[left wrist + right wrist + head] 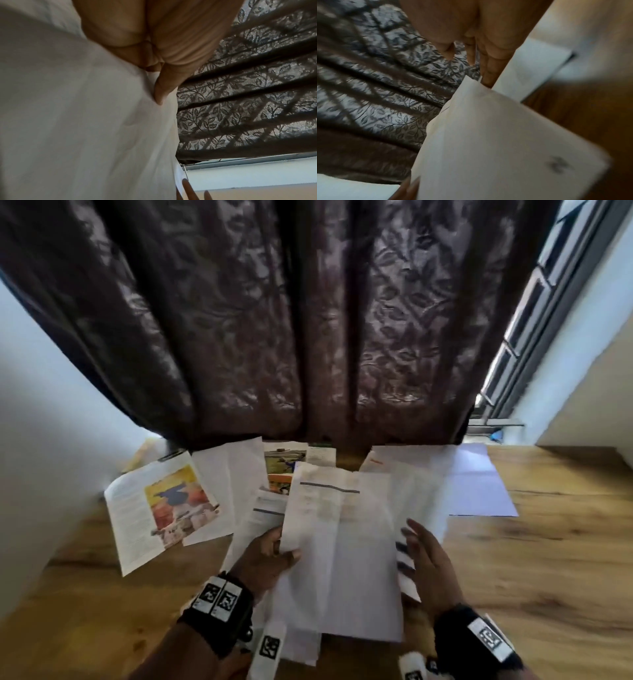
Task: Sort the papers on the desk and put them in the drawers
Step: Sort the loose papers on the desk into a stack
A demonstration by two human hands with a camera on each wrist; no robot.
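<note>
Left hand (269, 556) grasping a stack of white sheets (339, 559) at its left edge, thumb on top, remaining digits beneath; stack held just above the desk (548, 559), at about 6 o'clock in the head view. Left wrist view confirms thumb pressed against the paper surface. Right hand (426, 570) at the stack's right edge, 5 o'clock, fingers straight and relaxed, touching the edge of the sheets without curling round them; right wrist view, blurred, shows extended fingers against paper. Further papers spread on the desk: magazine page (161, 508) with a coloured picture at 9 o'clock; plain white sheet (222, 484) just beside it; colour leaflet (282, 467) at 11 o'clock, partly covered by the held stack; large unfolded sheet (476, 481) at 2 o'clock, flat on the wood. Dark patterned curtain (308, 320) hanging at 12 o'clock, hem reaching the far desk edge. Window frame (534, 320) at 2 o'clock. Drawers not visible. Wrist bands (219, 601) with printed markers on both forearms.
</note>
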